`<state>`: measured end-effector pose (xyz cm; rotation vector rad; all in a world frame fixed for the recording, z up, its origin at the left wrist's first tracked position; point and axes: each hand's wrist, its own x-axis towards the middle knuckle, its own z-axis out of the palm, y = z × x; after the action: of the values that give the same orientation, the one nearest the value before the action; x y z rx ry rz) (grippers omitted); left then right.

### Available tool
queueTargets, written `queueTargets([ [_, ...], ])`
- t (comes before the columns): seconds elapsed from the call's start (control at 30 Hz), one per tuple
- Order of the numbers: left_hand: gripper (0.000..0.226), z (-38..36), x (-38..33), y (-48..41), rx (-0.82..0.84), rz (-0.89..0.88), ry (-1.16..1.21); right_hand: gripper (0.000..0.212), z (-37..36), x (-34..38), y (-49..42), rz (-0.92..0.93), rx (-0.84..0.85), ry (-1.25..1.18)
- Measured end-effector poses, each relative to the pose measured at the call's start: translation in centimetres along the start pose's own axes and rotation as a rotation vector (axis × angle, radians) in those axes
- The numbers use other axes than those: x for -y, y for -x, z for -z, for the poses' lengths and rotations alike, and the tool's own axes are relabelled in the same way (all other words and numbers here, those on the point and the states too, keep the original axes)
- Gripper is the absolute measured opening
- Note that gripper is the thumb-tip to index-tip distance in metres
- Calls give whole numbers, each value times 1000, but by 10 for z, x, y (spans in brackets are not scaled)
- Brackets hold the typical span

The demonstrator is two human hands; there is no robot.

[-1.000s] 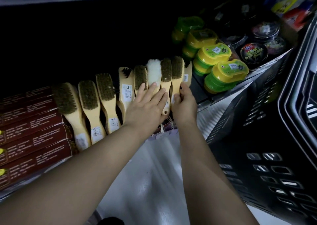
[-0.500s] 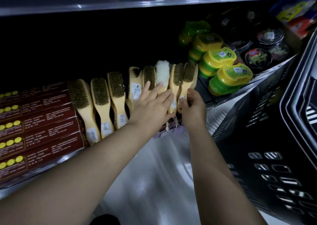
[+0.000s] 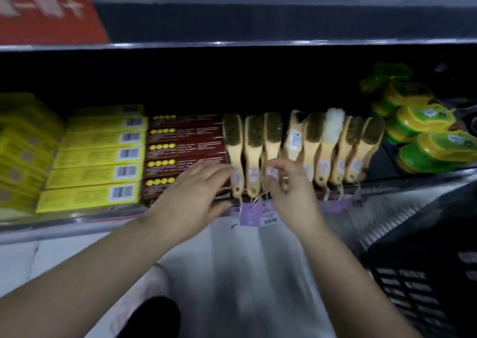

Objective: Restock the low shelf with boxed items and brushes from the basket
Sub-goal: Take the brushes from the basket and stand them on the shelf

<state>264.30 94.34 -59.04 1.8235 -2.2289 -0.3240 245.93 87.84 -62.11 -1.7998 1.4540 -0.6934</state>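
Seen through a wide-angle camera worn on the person's head: the view faces forward and down, close to the low shelf, with the basket at the lower right edge.

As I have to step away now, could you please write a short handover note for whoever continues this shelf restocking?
Left grip: open, fingertips at the leftmost brush handle.
Right grip: pinches the third brush by its handle.
Done: the other brushes and red boxes sit on the low shelf.
Left: straighten the row; the inside of the basket is hidden, so check it.
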Motion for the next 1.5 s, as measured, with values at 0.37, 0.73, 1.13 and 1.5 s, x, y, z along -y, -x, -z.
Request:
queueTargets([
  [0.37, 76, 2, 83, 44, 29, 254, -5, 46, -82, 55, 4, -89, 135, -110],
  [0.73, 76, -1, 91, 50, 54, 181, -142, 48, -82, 62, 3, -218, 117, -109],
  [1.13, 78, -1, 102, 54, 99, 283, -132, 64, -94, 76, -5, -165, 108, 58],
  [1.5, 86, 20, 121, 94, 20, 285, 82, 64, -105, 105, 21, 69, 141, 319],
])
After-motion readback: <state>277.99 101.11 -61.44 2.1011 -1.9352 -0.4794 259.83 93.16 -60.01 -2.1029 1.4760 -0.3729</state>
